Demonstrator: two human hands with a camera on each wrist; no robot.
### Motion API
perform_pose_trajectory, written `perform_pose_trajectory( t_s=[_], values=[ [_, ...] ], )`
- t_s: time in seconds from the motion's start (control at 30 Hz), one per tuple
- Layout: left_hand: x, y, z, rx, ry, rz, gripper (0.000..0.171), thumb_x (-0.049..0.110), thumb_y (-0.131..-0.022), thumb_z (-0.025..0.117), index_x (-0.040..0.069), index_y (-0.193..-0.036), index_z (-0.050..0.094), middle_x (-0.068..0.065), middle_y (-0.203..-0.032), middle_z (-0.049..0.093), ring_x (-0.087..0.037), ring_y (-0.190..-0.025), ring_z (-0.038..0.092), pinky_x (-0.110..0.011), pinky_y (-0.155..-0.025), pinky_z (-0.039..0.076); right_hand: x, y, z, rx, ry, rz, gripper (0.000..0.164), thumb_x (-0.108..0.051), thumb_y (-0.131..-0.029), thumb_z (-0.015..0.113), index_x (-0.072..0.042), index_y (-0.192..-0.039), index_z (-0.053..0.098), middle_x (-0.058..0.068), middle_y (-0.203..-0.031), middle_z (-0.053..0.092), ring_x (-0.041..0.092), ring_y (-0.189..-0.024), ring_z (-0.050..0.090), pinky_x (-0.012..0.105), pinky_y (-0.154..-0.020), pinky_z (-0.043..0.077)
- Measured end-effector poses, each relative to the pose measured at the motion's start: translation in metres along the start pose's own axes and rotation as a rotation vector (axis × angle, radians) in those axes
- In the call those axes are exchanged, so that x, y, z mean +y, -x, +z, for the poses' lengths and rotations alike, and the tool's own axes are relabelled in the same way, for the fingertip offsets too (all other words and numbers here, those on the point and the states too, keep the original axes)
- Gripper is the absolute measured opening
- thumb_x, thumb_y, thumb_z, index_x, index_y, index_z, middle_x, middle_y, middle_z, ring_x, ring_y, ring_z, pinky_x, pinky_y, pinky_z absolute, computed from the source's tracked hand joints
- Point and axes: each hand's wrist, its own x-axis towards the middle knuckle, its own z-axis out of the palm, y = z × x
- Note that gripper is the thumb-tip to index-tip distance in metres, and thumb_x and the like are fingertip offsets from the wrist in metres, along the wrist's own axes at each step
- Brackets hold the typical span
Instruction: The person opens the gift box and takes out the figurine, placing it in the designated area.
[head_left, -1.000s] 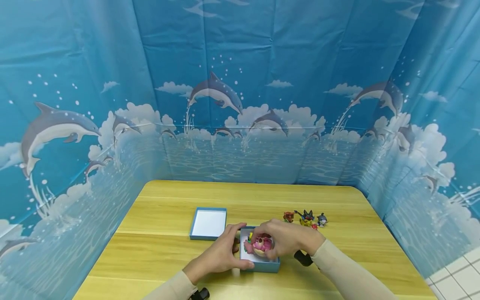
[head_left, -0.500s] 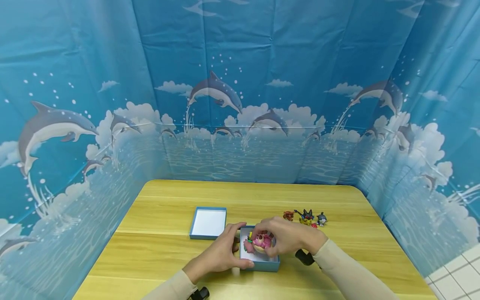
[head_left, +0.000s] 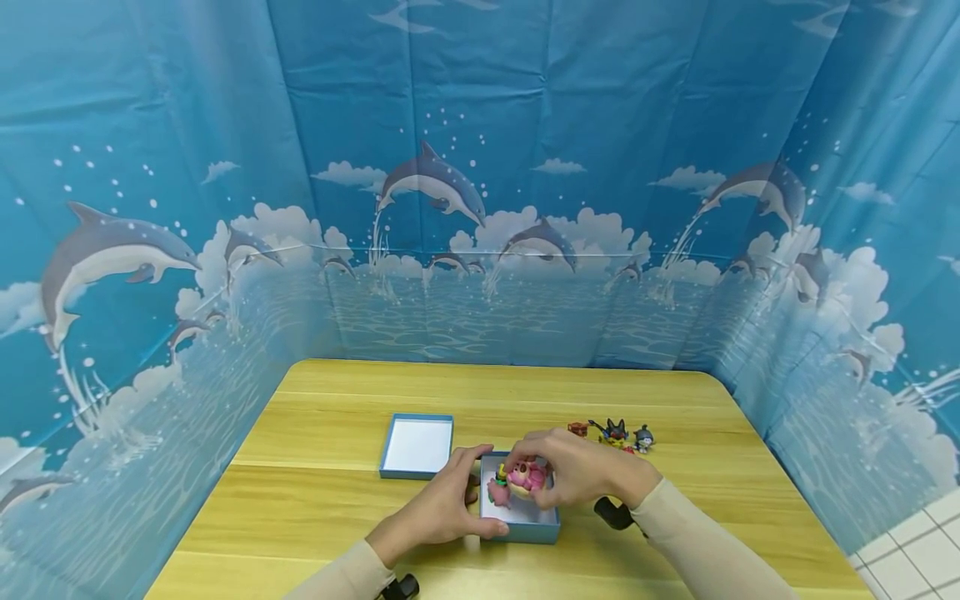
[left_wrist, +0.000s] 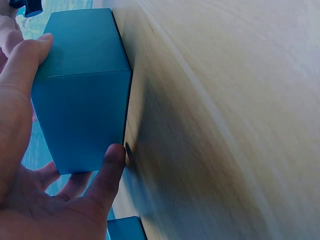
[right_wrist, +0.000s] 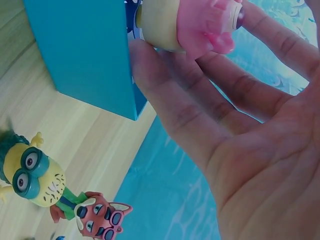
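An open blue box [head_left: 517, 533] with a white inside stands on the wooden table. My left hand [head_left: 444, 504] grips its left side, thumb at the near wall and fingers toward the far one; the left wrist view shows the fingers spread round the box [left_wrist: 82, 115]. Over the box's right half, my right hand [head_left: 573, 468] holds a pink bear figurine [head_left: 527, 477] between thumb and fingers. In the right wrist view the bear figurine [right_wrist: 207, 27] sits at the box's open side. Inside at the left lies a pink figurine with green and yellow parts [head_left: 498, 492].
A blue lid [head_left: 417, 446] with a white inside lies left of the box. To the right stand several small figurines, among them a black-eared one [head_left: 615, 430], a grey one [head_left: 643, 438], a red fox [right_wrist: 97, 215] and a yellow one with goggles [right_wrist: 42, 172]. A dolphin-print curtain [head_left: 480, 308] surrounds the table.
My right hand has moved slightly up and to the right, and the bear figurine has shifted with it, away from the other pink figurine. The left hand stays on the box.
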Motion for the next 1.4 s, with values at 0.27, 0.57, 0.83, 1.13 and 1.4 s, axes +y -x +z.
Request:
perform_pose_trajectory(
  t_s=[0.27,0.57,0.83,1.13,1.4],
  values=[
    [0.0,0.0,0.001,-0.01,0.045,-0.006,0.119,0.05,-0.092,0.101,0.015,-0.183,0.033,-0.017,-0.172,0.045,-0.018,-0.129,0.066,-0.036,-0.114,0.064,0.001,0.005,-0.001,0.017,-0.006,0.01,0.043,-0.015,-0.1,0.08,-0.02,-0.143,0.079,-0.006,-0.133,0.078,0.004,-0.097,0.064,0.024,-0.083,0.056],
    [-0.003,-0.001,0.001,-0.007,-0.012,-0.018,0.121,0.058,-0.091,0.099,0.017,-0.183,0.033,-0.013,-0.172,0.047,-0.014,-0.128,0.063,-0.036,-0.115,0.06,0.004,0.012,-0.006,0.053,-0.077,0.03,0.044,-0.01,-0.101,0.079,-0.019,-0.144,0.079,-0.008,-0.132,0.076,0.004,-0.102,0.069,0.031,-0.093,0.07],
    [-0.005,-0.003,0.003,0.006,-0.038,-0.023,0.121,0.061,-0.091,0.099,0.017,-0.183,0.034,-0.012,-0.172,0.048,-0.018,-0.131,0.062,-0.041,-0.118,0.058,0.009,0.023,-0.013,0.082,-0.085,0.034,0.04,-0.013,-0.104,0.081,-0.024,-0.142,0.078,-0.002,-0.134,0.078,0.004,-0.105,0.071,0.032,-0.089,0.071],
    [-0.004,-0.004,0.003,0.019,-0.046,-0.035,0.122,0.06,-0.089,0.1,0.018,-0.183,0.034,-0.011,-0.174,0.047,-0.019,-0.137,0.061,-0.046,-0.124,0.056,0.015,0.033,-0.019,0.127,-0.067,0.047,0.039,-0.016,-0.104,0.083,-0.015,-0.142,0.079,-0.001,-0.132,0.08,0.001,-0.103,0.072,0.031,-0.087,0.071],
    [-0.005,-0.004,0.004,0.017,-0.031,-0.046,0.123,0.059,-0.088,0.102,0.02,-0.183,0.035,-0.009,-0.174,0.047,-0.019,-0.137,0.061,-0.044,-0.125,0.056,0.022,0.045,-0.02,0.168,-0.098,0.079,0.038,-0.017,-0.104,0.086,-0.014,-0.141,0.08,0.002,-0.132,0.081,0.005,-0.106,0.073,0.032,-0.088,0.072]
  ],
)
